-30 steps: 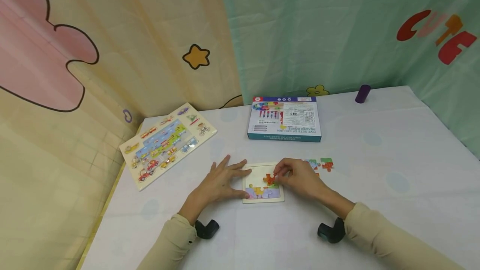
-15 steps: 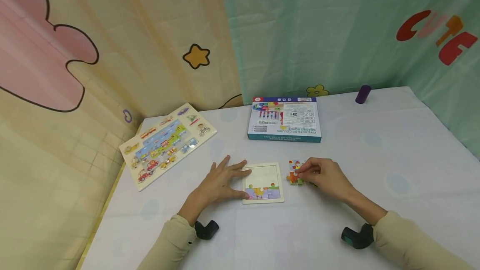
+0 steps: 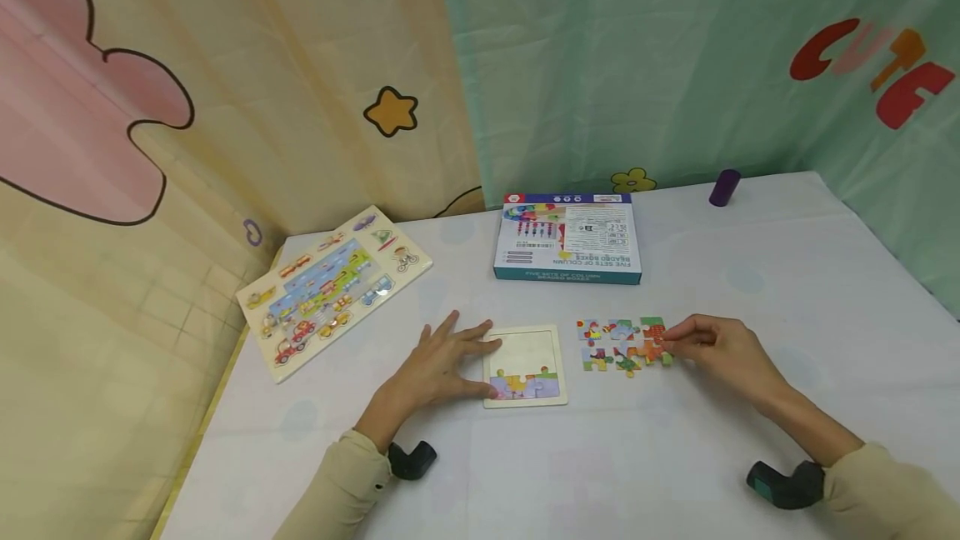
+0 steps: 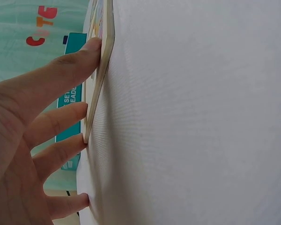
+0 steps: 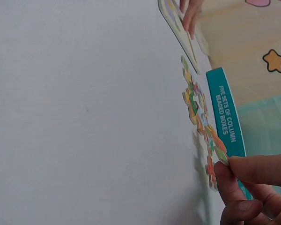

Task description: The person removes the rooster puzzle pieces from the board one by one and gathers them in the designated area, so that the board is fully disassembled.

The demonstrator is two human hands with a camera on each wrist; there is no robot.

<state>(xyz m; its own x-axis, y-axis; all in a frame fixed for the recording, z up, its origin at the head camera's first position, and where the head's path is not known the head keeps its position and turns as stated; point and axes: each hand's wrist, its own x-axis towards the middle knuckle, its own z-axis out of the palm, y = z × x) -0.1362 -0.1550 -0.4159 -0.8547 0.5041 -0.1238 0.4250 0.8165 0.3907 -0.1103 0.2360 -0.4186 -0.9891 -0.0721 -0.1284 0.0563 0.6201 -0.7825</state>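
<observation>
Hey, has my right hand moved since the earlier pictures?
Yes, rightward: in the head view, the right hand was first below the right half of the box, and now lies beyond its right edge.

Jigsaw tray (image 3: pixel 525 350): flat, pale-framed, near row filled
Pinched jigsaw piece (image 5: pixel 217 139): orange-green, tilted; I hold it
Loose jigsaw pieces (image 3: pixel 622 330): two rows, right of the tray

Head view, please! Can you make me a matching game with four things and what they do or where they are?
1. left hand
2. purple cylinder
3. right hand
4. vehicle board

A. pinches a puzzle piece
B. lies slanted, left of the box
C. touches the wooden frame
D. near the table's far edge

Pairs: 1-C, 2-D, 3-A, 4-B
</observation>
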